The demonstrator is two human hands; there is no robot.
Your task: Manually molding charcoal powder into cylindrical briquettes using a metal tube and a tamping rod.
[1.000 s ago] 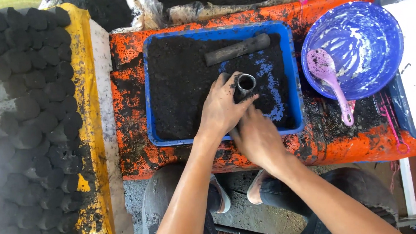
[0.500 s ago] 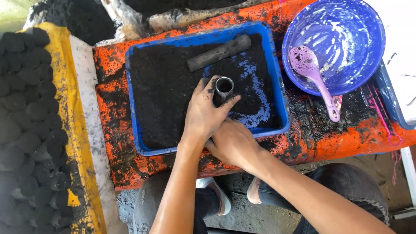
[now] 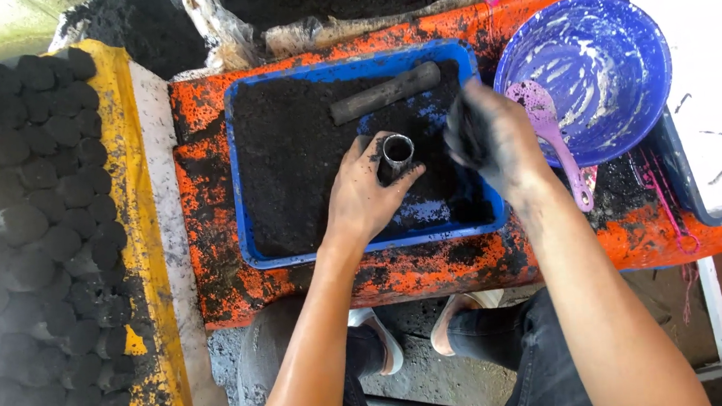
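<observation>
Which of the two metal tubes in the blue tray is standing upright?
The short metal tube gripped by the left hand, its open mouth facing up. The longer dark tube lies flat on the black powder near the tray's far edge.

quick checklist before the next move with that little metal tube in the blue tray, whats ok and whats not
1. Metal tube upright, open end up: ok.
2. Left hand has a grip around the tube: ok, fingers wrap its side.
3. Right hand carries black powder: ok, the palm is coated dark, though the hand is blurred and the amount is unclear.
4. Right hand over the tube mouth: not ok, it is off to the right, apart from it.
5. Blue tray holds loose black mix around the tube: ok.
6. Dark rod out of the way: ok, it lies at the tray's far side.
</observation>
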